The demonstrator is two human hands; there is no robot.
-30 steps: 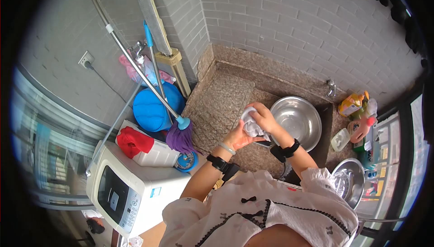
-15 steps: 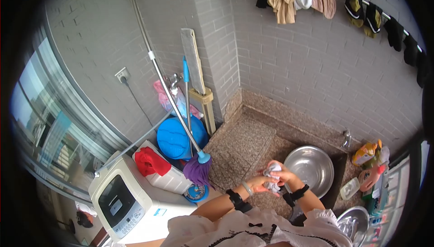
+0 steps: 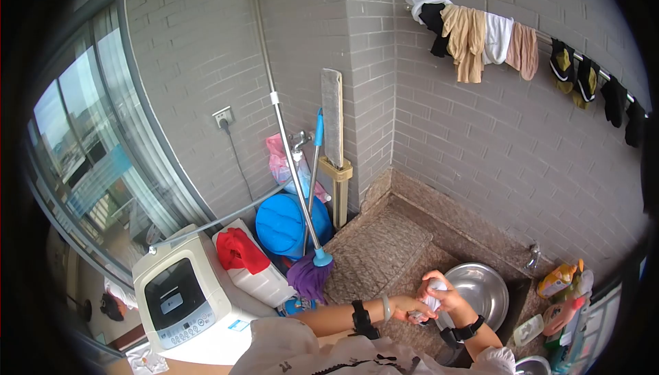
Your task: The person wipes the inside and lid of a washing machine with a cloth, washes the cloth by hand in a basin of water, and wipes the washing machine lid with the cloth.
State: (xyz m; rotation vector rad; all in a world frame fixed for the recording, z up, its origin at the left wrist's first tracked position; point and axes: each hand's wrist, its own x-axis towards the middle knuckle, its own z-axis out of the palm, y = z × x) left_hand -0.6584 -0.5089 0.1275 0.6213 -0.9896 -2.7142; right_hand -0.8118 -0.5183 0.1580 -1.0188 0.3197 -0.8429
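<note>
A small white cloth (image 3: pixel 432 299) is bunched up between both hands, in front of the steel basin. My left hand (image 3: pixel 406 308) grips its lower end, the fingers wrapped round it. My right hand (image 3: pixel 449 298) is closed on the upper part, a little higher than the left. Just beyond the right hand, the round steel basin (image 3: pixel 489 288) sits in the stone sink (image 3: pixel 525 299). Most of the cloth is hidden by the fingers.
A ribbed stone washboard slab (image 3: pixel 374 255) lies left of the basin. A tap (image 3: pixel 533 256) and several bottles (image 3: pixel 557 279) stand to the right. At left are a purple mop (image 3: pixel 311 280), a blue bucket (image 3: pixel 280 224) and a washing machine (image 3: pixel 180 299). Clothes (image 3: pixel 463 42) hang above.
My view has tilted up, so the scene sits lower in it. The right hand has risen above the left, and the white cloth is now held more upright between them.
</note>
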